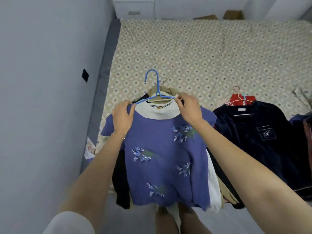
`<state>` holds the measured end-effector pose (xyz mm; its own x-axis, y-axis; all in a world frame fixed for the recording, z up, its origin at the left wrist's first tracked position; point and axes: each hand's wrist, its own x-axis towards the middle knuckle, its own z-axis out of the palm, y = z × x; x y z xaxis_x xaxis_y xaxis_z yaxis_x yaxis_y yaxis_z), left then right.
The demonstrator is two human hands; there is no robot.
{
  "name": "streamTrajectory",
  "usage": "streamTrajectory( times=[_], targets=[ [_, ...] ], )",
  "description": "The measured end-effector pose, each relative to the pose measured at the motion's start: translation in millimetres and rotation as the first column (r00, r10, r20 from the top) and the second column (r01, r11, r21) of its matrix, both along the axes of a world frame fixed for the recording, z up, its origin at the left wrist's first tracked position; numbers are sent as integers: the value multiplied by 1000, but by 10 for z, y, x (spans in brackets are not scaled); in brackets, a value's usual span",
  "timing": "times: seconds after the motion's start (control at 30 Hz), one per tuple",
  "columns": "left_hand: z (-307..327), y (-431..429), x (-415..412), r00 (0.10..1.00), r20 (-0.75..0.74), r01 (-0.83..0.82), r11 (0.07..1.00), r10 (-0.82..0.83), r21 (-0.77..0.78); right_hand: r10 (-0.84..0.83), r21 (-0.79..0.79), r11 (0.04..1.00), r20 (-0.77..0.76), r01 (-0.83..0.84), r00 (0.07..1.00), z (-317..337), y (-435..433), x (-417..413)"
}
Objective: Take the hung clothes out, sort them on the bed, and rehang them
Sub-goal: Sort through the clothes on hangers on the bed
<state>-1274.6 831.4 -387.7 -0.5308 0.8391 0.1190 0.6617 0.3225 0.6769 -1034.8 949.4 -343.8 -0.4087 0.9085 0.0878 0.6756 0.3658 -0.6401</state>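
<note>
Left hand [122, 119], right hand [189, 107], fingers [180, 98] curled

Purple floral-embroidered top [162, 157] on blue hanger [156, 93], atop clothes pile at bed [202, 56] edge.

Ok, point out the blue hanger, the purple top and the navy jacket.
blue hanger [158, 90]: head view, on its stem.
purple top [165, 162]: head view, mid front.
navy jacket [249, 141]: head view, front panel.

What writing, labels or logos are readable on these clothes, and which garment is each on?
No text reads clearly.
Navy top, chest pocket: white stitched cursive monogram, letters unclear.
Navy top, neck label: too blurred.
White garment, collar strip and small orange tag: too small.
Purple top: embroidered flowers only, no words.
</note>
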Motion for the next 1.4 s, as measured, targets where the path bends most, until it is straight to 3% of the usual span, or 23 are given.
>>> streamTrajectory(
  times=[0.37,0.6,0.9,1.13,1.4],
  targets=[
    [-1502,912,-252,999,16,-31,999,32,-43,-10,-34,999,155,16,988,-1665,985,-365],
    [-2032,973,-146,999,-23,-28,994,26,-110,34,-71,997,327,-11,944,-2009,993,-285],
    [-1485,521,91,979,-155,89,964,-130,-250,85,-123,992,460,-31,884,-1469,527,154],
    [-799,131,606,961,-215,111,956,-172,-270,83,-126,991,389,-36,917,-884,-12,503],
    [-334,-432,1466,963,-211,94,940,-170,-329,20,-91,996,440,23,898,-469,-549,1476]
  ],
)
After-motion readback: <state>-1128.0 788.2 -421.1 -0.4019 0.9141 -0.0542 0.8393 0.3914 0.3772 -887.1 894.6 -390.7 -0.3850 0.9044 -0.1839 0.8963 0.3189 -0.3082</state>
